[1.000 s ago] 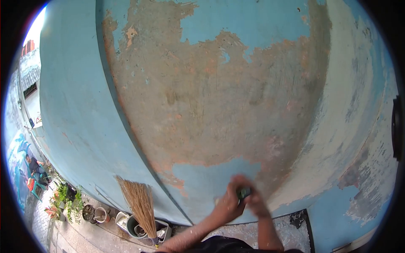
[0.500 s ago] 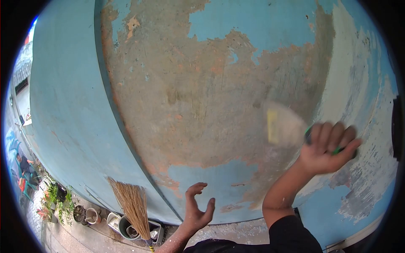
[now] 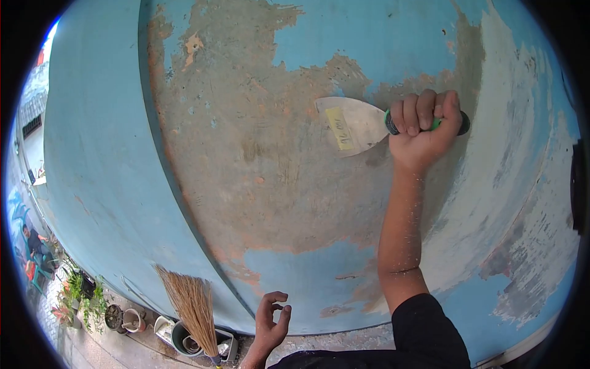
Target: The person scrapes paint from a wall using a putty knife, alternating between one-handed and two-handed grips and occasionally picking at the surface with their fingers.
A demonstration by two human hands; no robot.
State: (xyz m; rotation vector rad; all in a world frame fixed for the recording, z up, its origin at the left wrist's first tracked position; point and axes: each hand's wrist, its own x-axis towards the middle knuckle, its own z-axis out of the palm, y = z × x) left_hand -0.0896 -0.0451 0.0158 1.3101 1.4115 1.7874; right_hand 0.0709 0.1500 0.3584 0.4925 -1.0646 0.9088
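My right hand (image 3: 425,130) is wrapped round the black-and-green handle of a putty knife (image 3: 364,126). Its wide metal blade, with a yellow label on it, points left and overlaps the bare grey-brown patch of the wall (image 3: 246,184). Just above the blade runs the ragged lower edge of the blue paint (image 3: 393,43). Low in the view, my left hand (image 3: 271,321) holds nothing; its fingers are loosely curled, with a gap to the thumb, near the lower blue paint.
A stick broom (image 3: 189,301) leans bristles-up at lower left, beside tubs (image 3: 181,337) and potted plants (image 3: 80,292). A raised blue wall section (image 3: 101,154) borders the patch on the left. Paint flakes lie on the floor (image 3: 350,340). A person (image 3: 37,246) sits at far left.
My right hand has moved up and left with the putty knife, its blade now sharp rather than blurred. My left hand has dropped lower and slightly left, its fingers closer to the thumb.
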